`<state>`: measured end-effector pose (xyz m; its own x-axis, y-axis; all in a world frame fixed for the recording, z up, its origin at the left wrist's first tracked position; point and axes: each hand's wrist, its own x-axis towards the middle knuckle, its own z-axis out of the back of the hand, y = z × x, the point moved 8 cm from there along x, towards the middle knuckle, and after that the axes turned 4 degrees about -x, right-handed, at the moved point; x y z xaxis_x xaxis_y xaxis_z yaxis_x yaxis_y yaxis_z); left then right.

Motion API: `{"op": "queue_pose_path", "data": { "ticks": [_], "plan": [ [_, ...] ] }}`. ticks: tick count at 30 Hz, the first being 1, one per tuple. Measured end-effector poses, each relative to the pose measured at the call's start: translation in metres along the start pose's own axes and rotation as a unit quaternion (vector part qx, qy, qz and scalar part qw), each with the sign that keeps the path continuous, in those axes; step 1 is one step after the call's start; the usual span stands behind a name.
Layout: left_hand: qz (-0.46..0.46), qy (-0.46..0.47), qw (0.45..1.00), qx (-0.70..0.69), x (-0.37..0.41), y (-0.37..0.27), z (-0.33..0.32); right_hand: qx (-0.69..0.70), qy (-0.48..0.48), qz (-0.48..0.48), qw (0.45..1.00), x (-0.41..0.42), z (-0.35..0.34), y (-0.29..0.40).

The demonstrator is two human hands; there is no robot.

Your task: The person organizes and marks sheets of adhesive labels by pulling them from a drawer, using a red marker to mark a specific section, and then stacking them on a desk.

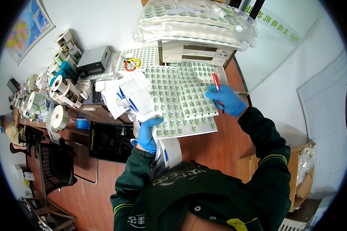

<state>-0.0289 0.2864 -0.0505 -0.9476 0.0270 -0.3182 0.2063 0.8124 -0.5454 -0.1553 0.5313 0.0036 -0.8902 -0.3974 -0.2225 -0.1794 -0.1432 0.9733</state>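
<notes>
My left hand, in a blue glove, grips the near left edge of a sheet of round green-and-white stickers, thumb on top. My right hand, gloved alike, holds a red pen pointing up and away. Its fingertips are at the right edge of an upper sticker sheet, which lies over the lower one; whether they pinch it I cannot tell. White-and-blue printed packaging rests just left of the sheets. More of such packaging hangs below my left hand.
Scissors with red and yellow handles lie on more stickers at the back. Bagged sheets top a drawer unit. A label printer and label rolls stand left. Cardboard boxes sit right; a person sits far left.
</notes>
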Motion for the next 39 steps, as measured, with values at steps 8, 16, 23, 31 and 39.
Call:
{"op": "queue_pose_path", "data": {
  "ticks": [8, 16, 23, 31, 39],
  "plan": [
    [-0.028, -0.005, 1.000, -0.009, 0.025, 0.001, -0.011, -0.402, -0.086, 0.161, 0.897, -0.036, -0.007, 0.050],
    [-0.017, 0.008, 1.000, -0.022, 0.021, 0.004, -0.048, -0.641, -0.030, 0.372, 0.670, -0.117, -0.063, 0.063],
    [-0.012, 0.034, 0.996, -0.077, 0.025, 0.012, -0.066, -0.749, -0.075, 0.376, 0.540, -0.092, -0.025, 0.034],
    [-0.020, 0.085, 0.995, -0.047, 0.003, -0.001, -0.036, -0.773, -0.149, 0.331, 0.520, -0.065, 0.015, 0.032],
    [-0.032, 0.053, 0.995, -0.082, -0.017, -0.004, -0.019, -0.717, -0.151, 0.348, 0.585, -0.041, 0.007, 0.025]
  ]
}}
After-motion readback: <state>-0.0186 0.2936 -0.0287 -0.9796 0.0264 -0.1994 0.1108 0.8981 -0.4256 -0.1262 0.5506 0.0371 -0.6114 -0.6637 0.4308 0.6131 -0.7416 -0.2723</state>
